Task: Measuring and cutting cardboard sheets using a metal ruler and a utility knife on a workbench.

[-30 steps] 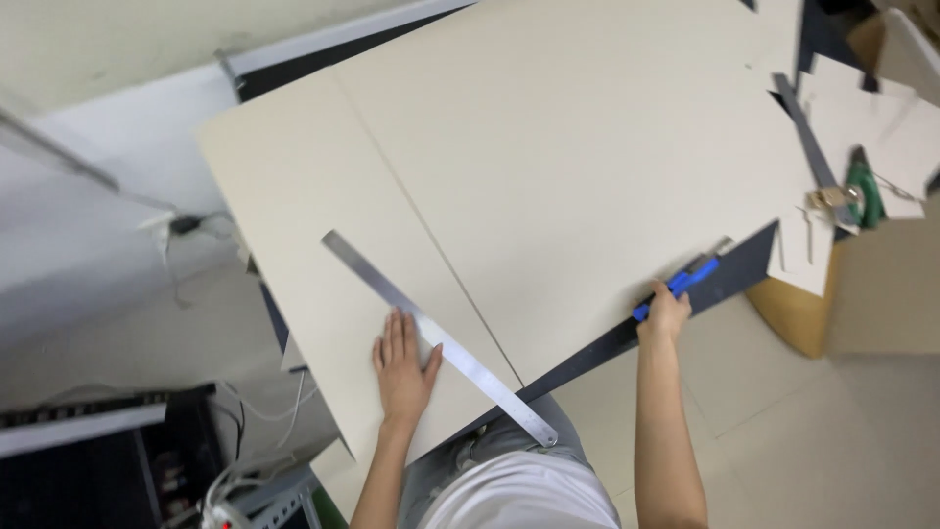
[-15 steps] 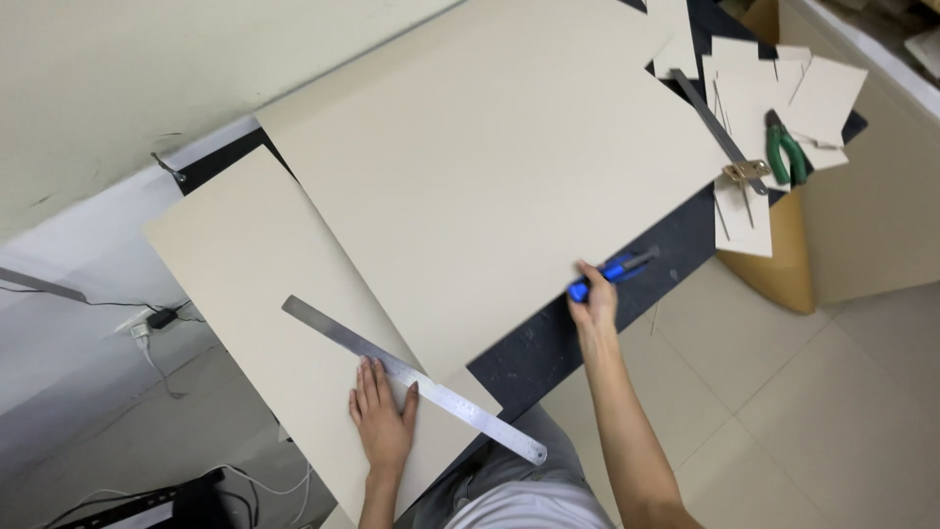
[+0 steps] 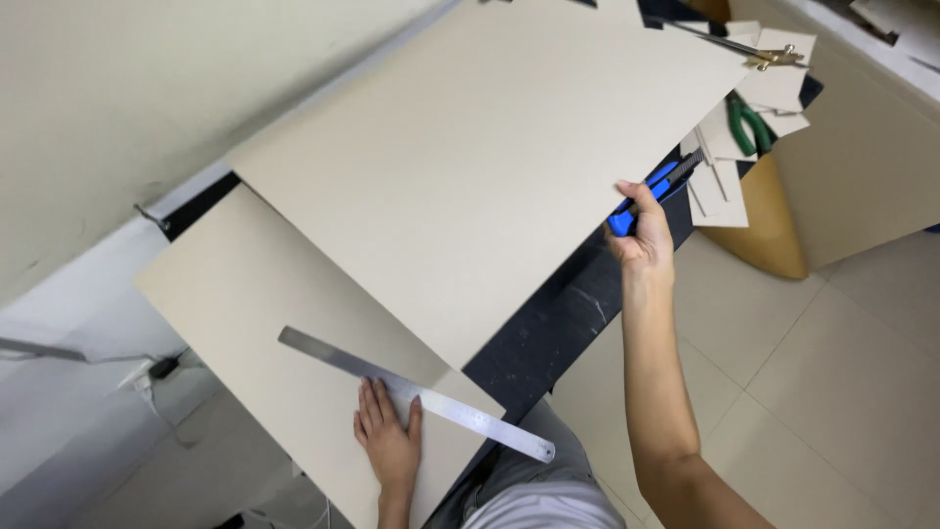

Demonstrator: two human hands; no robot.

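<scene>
the left hand (image 3: 387,443) lies flat, fingers spread and gripping nothing, on the lower beige board (image 3: 264,323), with its fingertips touching the near edge of the steel ruler (image 3: 416,395). the ruler lies diagonally across this board and its right end runs just past the board's near corner. the right hand (image 3: 641,235) is closed around a blue utility knife (image 3: 654,191), arm stretched out, held at the right edge of the upper beige board (image 3: 490,157). the knife tip points up and to the right, over the dark table (image 3: 548,328).

the upper board overlaps the lower one along a long diagonal edge. a strip of dark table shows along the near edge of both boards. beyond that strip the tiled floor (image 3: 783,362) is open to the right of the arm.

a brown cardboard box (image 3: 764,220) stands at the far end of the table; whether it holds anything cannot be told. beside and above it, on the table's end, lie loose cut pieces of board (image 3: 778,83), green-handled pliers (image 3: 749,122) and a long thin metal tool with a brass-coloured fitting (image 3: 744,49).

a pale wall (image 3: 98,108) runs along the left. a cable and plug (image 3: 157,370) lie on the white surface below it.
</scene>
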